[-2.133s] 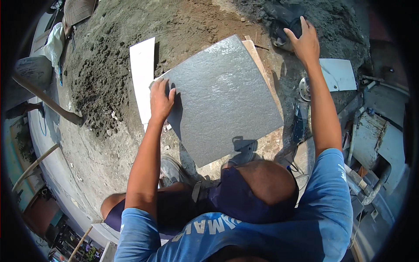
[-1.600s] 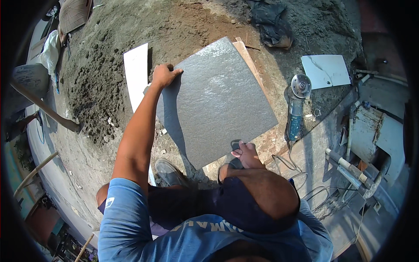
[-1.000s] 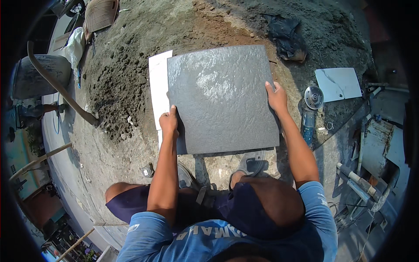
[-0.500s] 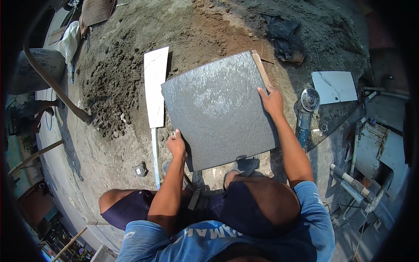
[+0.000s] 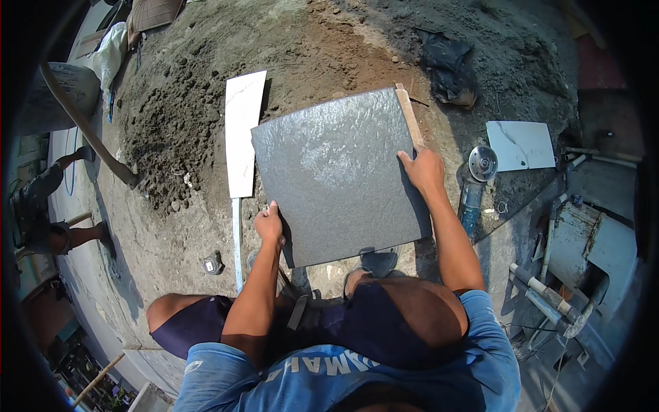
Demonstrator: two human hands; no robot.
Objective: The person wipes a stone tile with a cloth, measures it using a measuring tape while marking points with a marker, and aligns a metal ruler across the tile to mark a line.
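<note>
A large square grey tile (image 5: pixel 343 178) with a rough, shiny face is held in front of my knees, tilted a little. My left hand (image 5: pixel 270 223) grips its left edge near the lower corner, thumb on top. On the right edge, my right hand (image 5: pixel 423 170) holds it with the thumb over the face; the fingers beneath are hidden. A narrow reddish-brown strip (image 5: pixel 410 117) lies along the tile's upper right edge. To the left is a white tile piece (image 5: pixel 244 137), with a thin metal straightedge (image 5: pixel 237 240) running out below it.
An angle grinder (image 5: pixel 473 189) lies right of my right forearm, near a white veined tile (image 5: pixel 522 145). A tape measure (image 5: pixel 213 263) rests at lower left. Loose sand (image 5: pixel 171 130), a wooden handle (image 5: pixel 89 130) and a black plastic bag (image 5: pixel 449 65) lie farther off. Another person's legs (image 5: pixel 75 237) are at far left.
The tile has tipped slightly in my hands, its upper edge sitting a bit lower. At far left, the other person has come further into view. My grip stays on both sides.
</note>
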